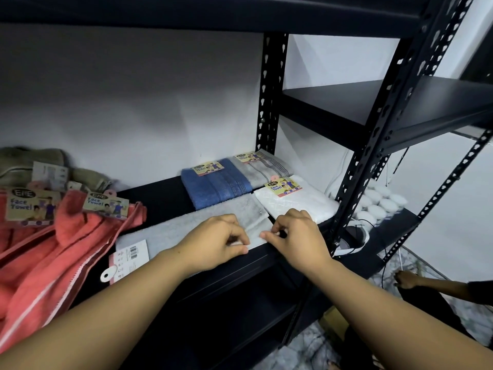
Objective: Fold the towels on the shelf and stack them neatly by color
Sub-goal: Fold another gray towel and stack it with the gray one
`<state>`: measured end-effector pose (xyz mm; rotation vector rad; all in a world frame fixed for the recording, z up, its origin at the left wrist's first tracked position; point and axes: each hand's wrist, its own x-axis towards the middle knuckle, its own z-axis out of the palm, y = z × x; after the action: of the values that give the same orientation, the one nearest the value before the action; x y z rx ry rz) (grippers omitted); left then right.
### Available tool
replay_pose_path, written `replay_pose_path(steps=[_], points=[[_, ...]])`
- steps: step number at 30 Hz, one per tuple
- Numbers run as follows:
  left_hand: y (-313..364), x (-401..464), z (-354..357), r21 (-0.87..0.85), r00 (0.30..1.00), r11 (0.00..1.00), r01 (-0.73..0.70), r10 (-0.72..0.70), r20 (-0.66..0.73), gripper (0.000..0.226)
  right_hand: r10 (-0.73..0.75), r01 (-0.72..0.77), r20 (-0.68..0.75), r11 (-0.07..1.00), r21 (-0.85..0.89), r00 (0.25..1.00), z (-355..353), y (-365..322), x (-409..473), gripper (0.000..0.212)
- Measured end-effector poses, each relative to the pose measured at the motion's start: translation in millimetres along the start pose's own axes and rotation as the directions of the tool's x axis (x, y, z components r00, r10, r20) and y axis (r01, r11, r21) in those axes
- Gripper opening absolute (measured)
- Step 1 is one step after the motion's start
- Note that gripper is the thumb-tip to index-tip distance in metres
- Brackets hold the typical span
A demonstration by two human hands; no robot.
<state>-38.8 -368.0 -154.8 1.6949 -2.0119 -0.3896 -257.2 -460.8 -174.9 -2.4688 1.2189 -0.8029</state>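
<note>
Both hands work the near edge of the pale grey towel (186, 231), spread flat along the front of the black shelf (160, 198): left hand (221, 239) pinches the hem with thumb and curled fingers; right hand (296, 233) pinches the corner beside it, likely to lift it over for a fold; its card tag (128, 259) hangs off the left end. Behind, folded blue towel (216, 182), striped grey towel (266, 166) and waffle-textured white towel (293, 204) sit as tidy soft rectangles; crumpled coral towels (53, 241) and an olive towel (29, 161) wait, unfolded, at left.
</note>
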Motion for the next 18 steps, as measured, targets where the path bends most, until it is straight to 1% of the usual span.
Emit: replay_pose_path(steps=[3,5,9,12,16,18], points=[[7.9,0.3,2.4,-0.012,0.997,0.999,0.039,-0.04,-0.06,0.039,-0.009,0.009,0.005,0.998,0.055,1.0,1.1,1.6,0.9,0.027],[13.8,6.2,7.0,-0.022,0.992,0.997,0.072,-0.074,-0.104,0.045,-0.004,0.005,-0.005,0.994,0.105,1.0,1.8,1.9,-0.4,0.024],[23.4,22.9,20.0,0.03,0.988,0.998,0.048,-0.043,-0.149,0.032,0.031,-0.03,0.001,0.987,0.156,1.0,-0.4,3.7,-0.7,0.023],[24.8,28.5,25.0,0.072,0.989,0.997,0.032,-0.021,-0.145,0.021,0.073,-0.078,0.038,0.983,0.168,0.997,-5.4,5.3,0.7,0.022],[16.1,26.2,25.6,0.052,0.99,0.997,0.05,-0.043,-0.134,0.017,0.086,-0.105,0.099,0.973,0.207,0.991,-11.3,5.4,2.4,0.007],[14.1,25.5,24.8,0.049,0.991,0.998,0.041,-0.034,-0.133,0.018,0.088,-0.114,0.127,0.969,0.218,0.988,-12.8,5.4,5.0,0.011]])
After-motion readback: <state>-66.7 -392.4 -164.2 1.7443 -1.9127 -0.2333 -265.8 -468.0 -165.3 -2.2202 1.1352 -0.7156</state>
